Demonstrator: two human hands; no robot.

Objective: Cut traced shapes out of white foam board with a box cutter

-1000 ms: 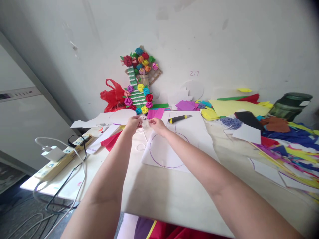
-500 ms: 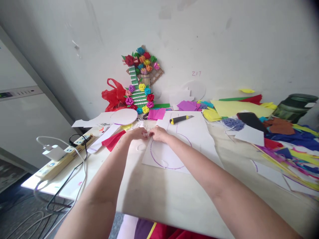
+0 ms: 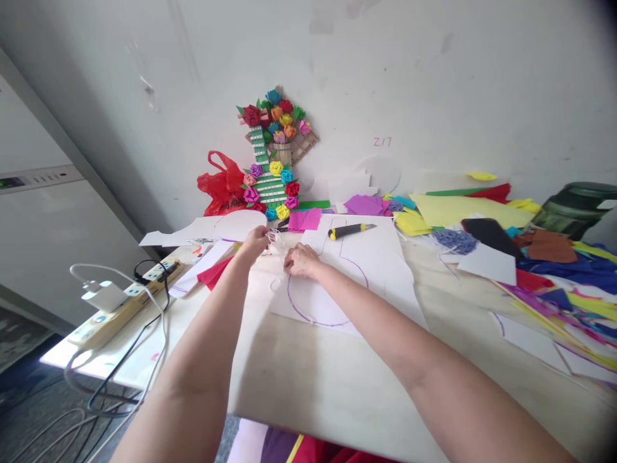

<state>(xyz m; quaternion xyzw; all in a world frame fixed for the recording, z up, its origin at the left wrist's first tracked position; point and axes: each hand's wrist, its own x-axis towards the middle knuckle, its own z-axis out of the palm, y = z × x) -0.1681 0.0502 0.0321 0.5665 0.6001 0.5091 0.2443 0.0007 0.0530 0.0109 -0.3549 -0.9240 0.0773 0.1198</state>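
A large white sheet (image 3: 385, 276) lies on the table, with a purple outline of a circle and a neck drawn on it. My right hand (image 3: 301, 260) rests on its left part with fingers bent together; whatever they hold is too small to make out. Up and to the left, my left hand (image 3: 255, 243) pinches at a tangle of white string (image 3: 276, 241). On the upper part of the sheet lies a black and yellow utility knife (image 3: 349, 231). A thin white loop (image 3: 275, 285) sits by the sheet's left edge.
A flower-covered paper guitar (image 3: 270, 186) leans on the wall beside a red bag (image 3: 219, 186). Power strip (image 3: 116, 312) and cables are at the left. Coloured paper, a phone (image 3: 489, 236), and a green jar (image 3: 571, 209) are at the right. A white disc (image 3: 238, 225) lies back left.
My left hand has moved up and left, onto the string and away from my right hand. The sheet has slid slightly left, and my right hand has shifted a little.
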